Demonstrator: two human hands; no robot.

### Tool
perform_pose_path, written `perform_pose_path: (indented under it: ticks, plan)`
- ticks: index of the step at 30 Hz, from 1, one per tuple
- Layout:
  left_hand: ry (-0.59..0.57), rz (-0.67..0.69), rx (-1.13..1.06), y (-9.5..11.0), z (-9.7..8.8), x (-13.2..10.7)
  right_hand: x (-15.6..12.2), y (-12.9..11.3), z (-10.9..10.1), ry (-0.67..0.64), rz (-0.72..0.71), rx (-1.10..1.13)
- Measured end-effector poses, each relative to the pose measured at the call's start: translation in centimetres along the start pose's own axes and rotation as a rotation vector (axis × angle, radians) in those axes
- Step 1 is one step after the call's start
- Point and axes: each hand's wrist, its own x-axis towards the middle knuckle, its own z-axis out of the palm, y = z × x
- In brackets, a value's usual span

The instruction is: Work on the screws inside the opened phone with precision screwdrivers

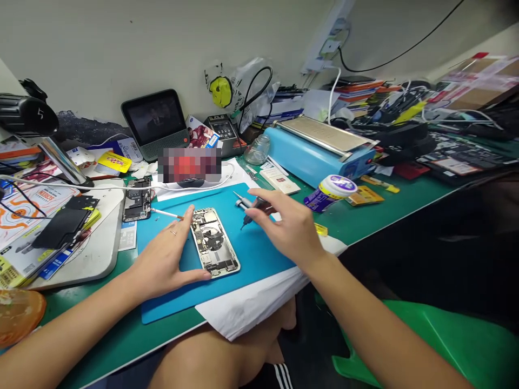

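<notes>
An opened phone [214, 243] with its inner parts bare lies on a blue mat [174, 302]. My left hand [164, 259] rests along the phone's left side, fingers stretched out, with the index fingertip by the top corner and the thumb by the bottom corner. Above the mat, right of the phone, my right hand [290, 227] is closed on a dark screwdriver [247, 219] whose thin tip points down. A silver pointed tool [242, 200], possibly tweezers, is in the same hand. Left of the phone lies a thin white stick-like tool [165, 214].
Another opened phone [137, 200] lies at the mat's left. Behind stand a smart display [156, 123] and a blue heating machine [312, 154]. A purple-and-white tub [331, 193] is at the right. A white cloth [247, 302] hangs over the front edge. A green chair [421, 335] stands below.
</notes>
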Motion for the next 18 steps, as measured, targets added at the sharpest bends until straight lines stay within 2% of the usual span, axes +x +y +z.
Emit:
perform_pose_path:
  ticks: [3,7,18]
  plan:
    - [0.008,-0.007,-0.001,-0.1,0.1,0.0,-1.3,-0.4,1.3,0.022,0.064,0.060]
    - [0.025,-0.016,0.006,-0.3,0.3,-0.1,-2.3,-0.8,2.2,0.085,0.052,0.138]
    - [0.024,-0.044,0.039,-0.4,0.3,0.0,-2.6,-0.8,1.6,0.077,-0.116,0.010]
